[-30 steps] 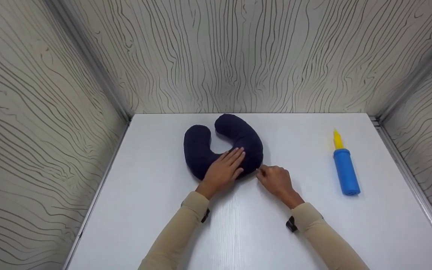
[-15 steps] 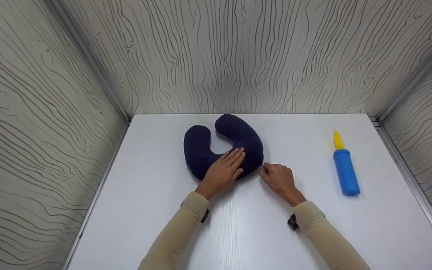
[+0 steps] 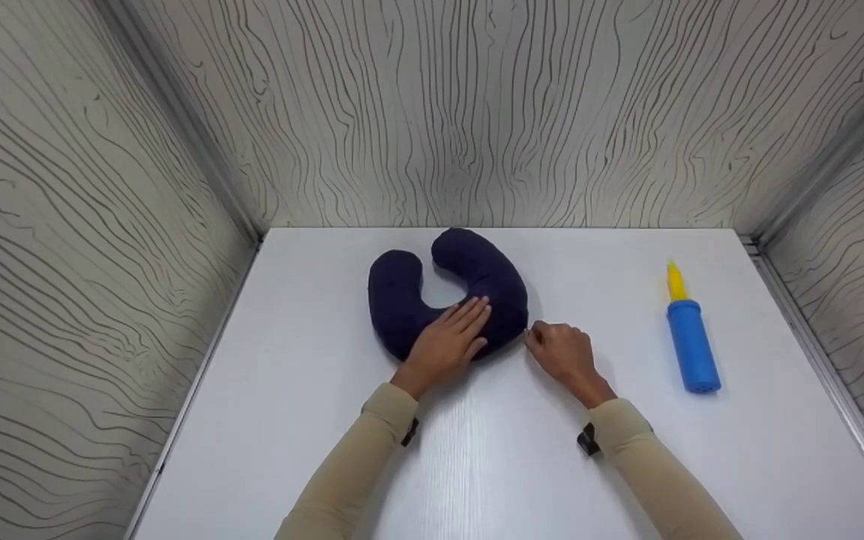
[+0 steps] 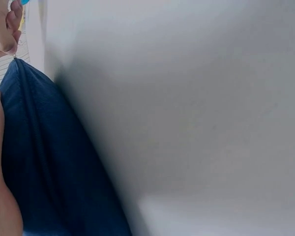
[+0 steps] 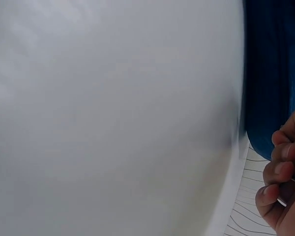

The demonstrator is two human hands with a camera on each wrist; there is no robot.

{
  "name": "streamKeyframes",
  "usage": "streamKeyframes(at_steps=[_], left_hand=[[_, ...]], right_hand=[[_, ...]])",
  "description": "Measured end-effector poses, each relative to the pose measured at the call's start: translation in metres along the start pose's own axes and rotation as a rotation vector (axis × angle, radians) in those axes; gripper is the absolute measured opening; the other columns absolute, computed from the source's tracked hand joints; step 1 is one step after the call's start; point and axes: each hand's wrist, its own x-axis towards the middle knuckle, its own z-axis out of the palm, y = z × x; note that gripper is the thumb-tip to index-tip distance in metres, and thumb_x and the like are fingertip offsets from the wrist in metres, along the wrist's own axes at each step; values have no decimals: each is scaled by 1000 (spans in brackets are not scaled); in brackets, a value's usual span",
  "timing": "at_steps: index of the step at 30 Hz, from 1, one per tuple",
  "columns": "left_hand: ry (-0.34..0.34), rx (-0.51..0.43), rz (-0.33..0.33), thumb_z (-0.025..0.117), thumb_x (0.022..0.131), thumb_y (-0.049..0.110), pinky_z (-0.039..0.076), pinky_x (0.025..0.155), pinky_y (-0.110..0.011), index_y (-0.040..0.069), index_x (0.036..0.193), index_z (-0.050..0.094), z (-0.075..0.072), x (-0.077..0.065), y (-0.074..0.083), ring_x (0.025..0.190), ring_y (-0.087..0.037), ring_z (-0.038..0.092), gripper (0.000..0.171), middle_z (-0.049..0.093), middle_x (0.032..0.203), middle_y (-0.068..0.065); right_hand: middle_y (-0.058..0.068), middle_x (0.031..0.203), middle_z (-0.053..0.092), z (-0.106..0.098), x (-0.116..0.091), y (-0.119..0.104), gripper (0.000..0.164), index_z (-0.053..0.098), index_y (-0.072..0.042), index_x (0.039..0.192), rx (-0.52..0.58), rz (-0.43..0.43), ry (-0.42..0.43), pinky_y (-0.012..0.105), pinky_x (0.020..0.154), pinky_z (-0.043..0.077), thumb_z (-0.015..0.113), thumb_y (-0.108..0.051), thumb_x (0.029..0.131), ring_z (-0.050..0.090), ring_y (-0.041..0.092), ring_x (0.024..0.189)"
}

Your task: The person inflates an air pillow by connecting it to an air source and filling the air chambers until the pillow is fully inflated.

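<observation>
A dark blue U-shaped neck pillow (image 3: 396, 294) lies on the white table, its opening turned to the back. My left hand (image 3: 443, 346) rests flat on its lower curve with straight fingers. At the pillow's right side, my right hand (image 3: 565, 356) has its fingers curled, thumb and forefinger pinching a small zipper pull (image 4: 14, 57) at the edge. In the left wrist view a zipper seam (image 4: 35, 123) runs along the pillow's side up to those fingertips. The right wrist view shows the curled fingers (image 5: 280, 169) beside the pillow; the pull is mostly hidden there.
A blue hand pump (image 3: 693, 346) with a yellow nozzle lies on the right part of the table (image 3: 312, 450). Wood-patterned panels (image 3: 432, 112) stand at the back and both sides. Metal rails run along the table's left and right edges.
My right hand has moved slightly right and away from me along the pillow's edge, still pinching the zipper pull. The left hand stays in place on the pillow.
</observation>
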Motion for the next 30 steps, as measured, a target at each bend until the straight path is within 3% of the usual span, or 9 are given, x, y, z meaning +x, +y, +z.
streamKeyframes(at_steps=[13,30], left_hand=[[19,35,20,37,116,44,31,132,-37,13,168,33,1,1,-2,163,-17,30,60,31,175,-1],[-41,48,13,33,116,45,24,134,-34,16,170,27,4,2,-4,165,-15,23,61,25,177,2]], right_hand=[[8,63,67,-2,6,6,23,67,-8,71,6,47,-23,47,49,50,75,-12,92,53,20,53],[11,67,70,-2,14,11,20,71,-6,76,-8,83,-29,50,52,53,73,-13,94,57,24,56]])
